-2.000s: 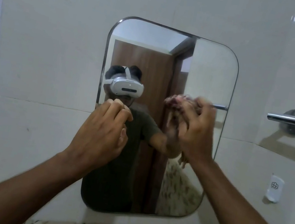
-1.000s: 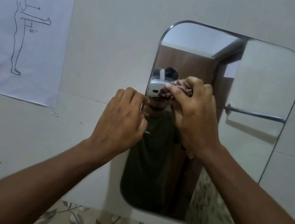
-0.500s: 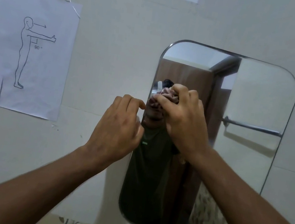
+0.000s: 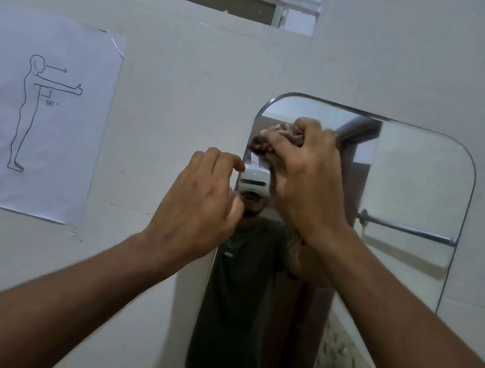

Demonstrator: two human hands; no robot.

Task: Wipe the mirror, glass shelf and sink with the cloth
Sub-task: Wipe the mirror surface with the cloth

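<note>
The right hand (image 4: 306,175) has the cloth (image 4: 277,138) balled up tight in its fist, a mottled reddish-brown wad poking out past the knuckles, and it is pressed against the upper left part of the mirror (image 4: 409,195), close to the rounded corner. The left hand (image 4: 199,205) holds nothing; its fingers are loosely curled and it sits right at the mirror's left edge, though whether it is steadying the glass or only hovering I can't tell from here. That cloth looks soft and light, the sort that squashes to whatever shape the hand gives it, so a bunched grip like this one puts only a small pad on the glass; I'd guess spreading it flatter under the palm would cover more with each pass. It shouldn't slip out, gripped that firmly. The mirror is the thing to be careful with: thin, rigid, frameless with bare rounded edges, fixed flat to the pale wall (image 4: 188,78), so it wants even pressure and not a hard shove near a corner. Most of the glass, the whole right side and the lower half, seems yet to be done, and neither the glass shelf nor the sink is in sight; beside the mirror hangs a paper sheet (image 4: 40,118) with a drawn figure
</note>
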